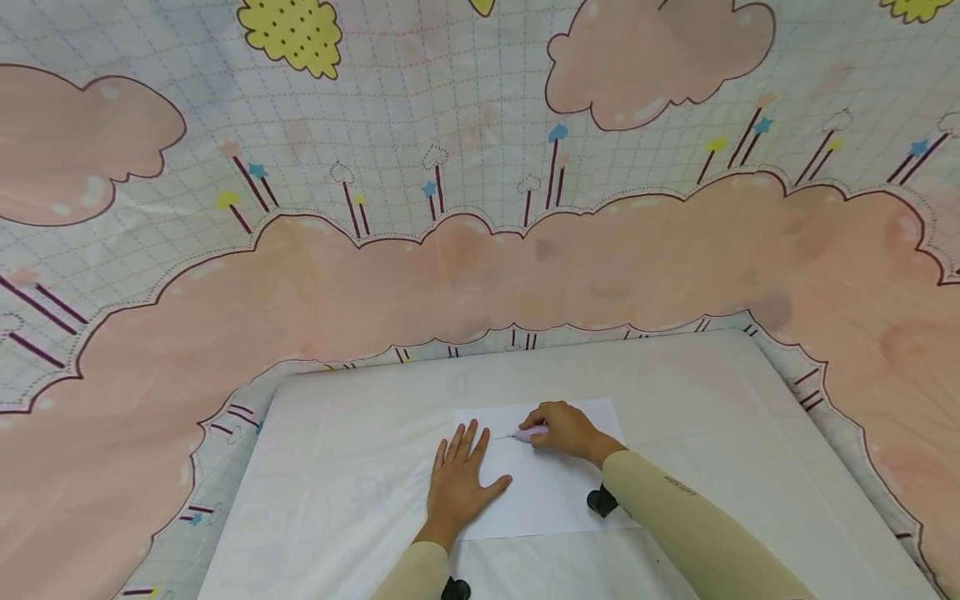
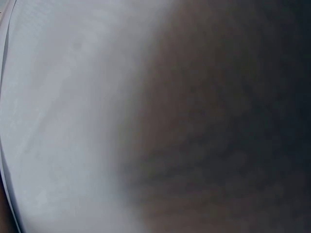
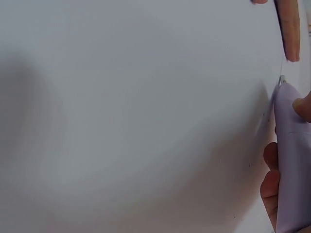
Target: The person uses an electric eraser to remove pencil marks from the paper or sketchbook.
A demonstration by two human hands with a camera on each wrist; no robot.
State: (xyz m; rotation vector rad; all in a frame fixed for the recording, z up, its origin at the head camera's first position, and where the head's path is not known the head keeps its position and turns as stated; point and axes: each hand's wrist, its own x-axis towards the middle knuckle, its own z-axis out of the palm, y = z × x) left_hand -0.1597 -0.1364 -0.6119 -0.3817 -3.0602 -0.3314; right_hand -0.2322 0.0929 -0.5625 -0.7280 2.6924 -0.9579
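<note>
A: From the head view, what do the hands do?

B: The left hand (image 1: 462, 490) lies spread on the left of the paper (image 1: 551, 500), on the white desk (image 1: 337, 467). The right hand (image 1: 567, 429) grips the purple tool (image 1: 534, 433) over the paper's far half, tip pointing left

A: How will the two handle?

B: The paper should be light, thin and easy to crease or slide, so a flat palm suits it. The tool looks stiff and light, probably smooth plastic

A: And the left wrist view?

B: Mostly blur, pale on the left, dark on the right; I cannot tell the left hand's pose from it

A: The right wrist view?

B: The thumb (image 3: 303, 108) is on one side of the tool's thick body, other fingertips (image 3: 271, 156) on the opposite side. That body is the place to hold; the small tip (image 3: 283, 79) looks the delicate part, perhaps sharp

A: Anything near the tip?

B: Yes, a left finger (image 3: 290, 36) just beyond it, so I'd steer with care
</note>
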